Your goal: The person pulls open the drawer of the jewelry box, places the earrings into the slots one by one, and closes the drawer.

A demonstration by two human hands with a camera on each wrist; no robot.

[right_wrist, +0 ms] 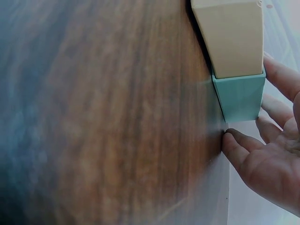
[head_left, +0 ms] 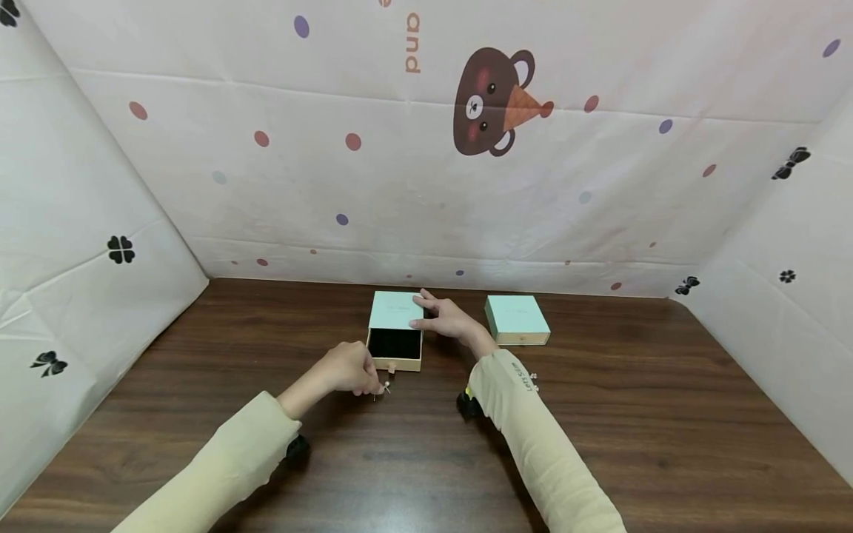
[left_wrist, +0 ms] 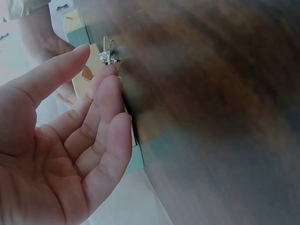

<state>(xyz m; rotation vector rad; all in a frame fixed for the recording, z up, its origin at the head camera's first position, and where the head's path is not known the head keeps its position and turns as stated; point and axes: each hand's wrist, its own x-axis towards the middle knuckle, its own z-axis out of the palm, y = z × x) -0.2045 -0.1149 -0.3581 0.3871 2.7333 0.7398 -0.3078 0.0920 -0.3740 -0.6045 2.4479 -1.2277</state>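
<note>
A mint-green jewelry box point(head_left: 396, 311) stands with its drawer point(head_left: 398, 366) pulled out towards me, showing a black lining. My right hand point(head_left: 453, 320) holds its cover at the right side; in the right wrist view, fingers reach over the top and round the far end. My left hand point(head_left: 346, 369) is low over the table in front of the drawer. A small sparkling earring point(left_wrist: 108, 56) with thin posts is at its fingertips. Thumb and forefinger look apart in the left wrist view. Whether a second earring lies there is too small to tell.
A second mint-green box point(head_left: 517, 320), closed, stands to the right on the brown wood table point(head_left: 640, 414). White printed cloth point(head_left: 400, 185) rises behind the table and at both sides. A small tab point(head_left: 392, 367) sticks out from the drawer's front.
</note>
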